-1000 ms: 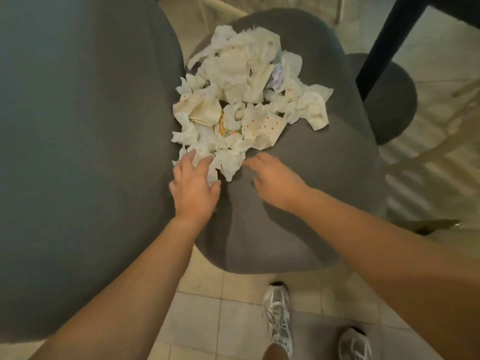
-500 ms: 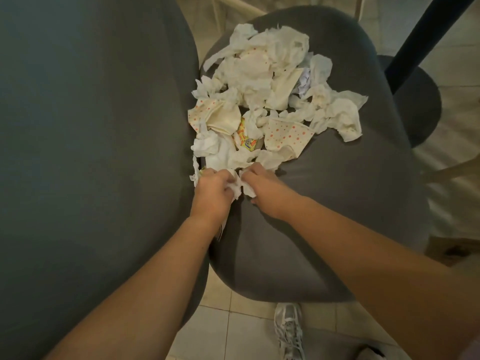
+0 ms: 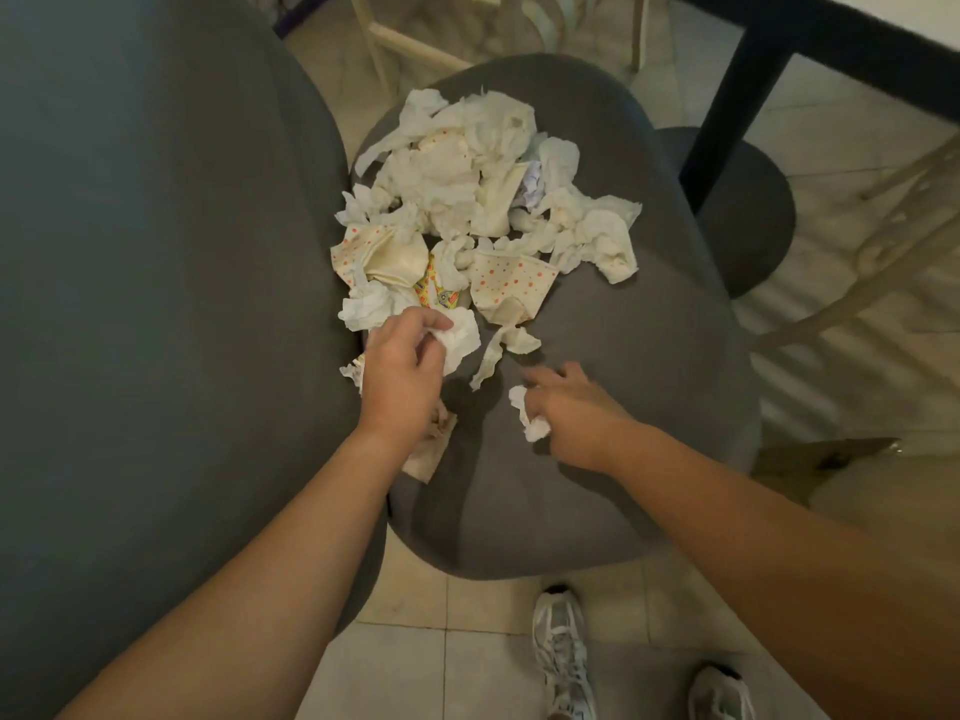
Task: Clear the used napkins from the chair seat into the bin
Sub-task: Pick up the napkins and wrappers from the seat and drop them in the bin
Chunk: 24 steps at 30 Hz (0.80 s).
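Grey chair seat (image 3: 597,459) is carrying one napkin pile (image 3: 483,215) toward its far edge. Left hand (image 3: 402,371) is clutching a white napkin (image 3: 460,337); right hand (image 3: 571,407) is pinching a wad (image 3: 532,420). Near edge is lying bare.

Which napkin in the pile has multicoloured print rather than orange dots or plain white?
The small bright napkin wedged between the two orange-dotted ones, just above the left hand; it alone shows yellow, red and blue print.

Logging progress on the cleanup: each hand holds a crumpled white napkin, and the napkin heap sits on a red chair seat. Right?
Not quite. The head view shows the chair seat is dark grey fabric, not red. The rest holds: the left hand and right hand each hold a crumpled white napkin, and the napkin heap sits on the seat.
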### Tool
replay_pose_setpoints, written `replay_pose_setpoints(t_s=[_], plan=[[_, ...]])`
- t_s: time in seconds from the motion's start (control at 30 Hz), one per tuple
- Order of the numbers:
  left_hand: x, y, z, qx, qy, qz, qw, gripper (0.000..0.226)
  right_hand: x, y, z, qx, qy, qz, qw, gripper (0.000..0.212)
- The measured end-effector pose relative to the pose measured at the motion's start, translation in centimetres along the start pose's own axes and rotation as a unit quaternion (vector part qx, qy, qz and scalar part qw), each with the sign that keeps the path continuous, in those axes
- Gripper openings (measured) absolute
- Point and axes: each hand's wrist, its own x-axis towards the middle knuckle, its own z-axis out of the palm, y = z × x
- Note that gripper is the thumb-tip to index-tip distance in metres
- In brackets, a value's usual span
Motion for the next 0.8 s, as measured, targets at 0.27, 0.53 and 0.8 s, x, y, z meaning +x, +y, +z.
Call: replay_pose_setpoints(t_s=[0.27,0.53,0.8], plan=[[-1.9,2.7,2.5,-0.031,-0.039,0.002,0.999,0.029,-3.6,1.5,0.9,0.016,-0.029,-0.006,0.999,0.032],[-4.8,6.2,5.2,0.014,-0.065,0.045,0.997,0.027,-8.4,4.5,-0.6,0.099,0.096,0.052,0.989,0.018],[-9.5,12.6,10.6,0.011,-0.122,0.124,0.985,0.028,-17.3,9.5,-2.5,0.221,0.231,0.112,0.941,0.018]])
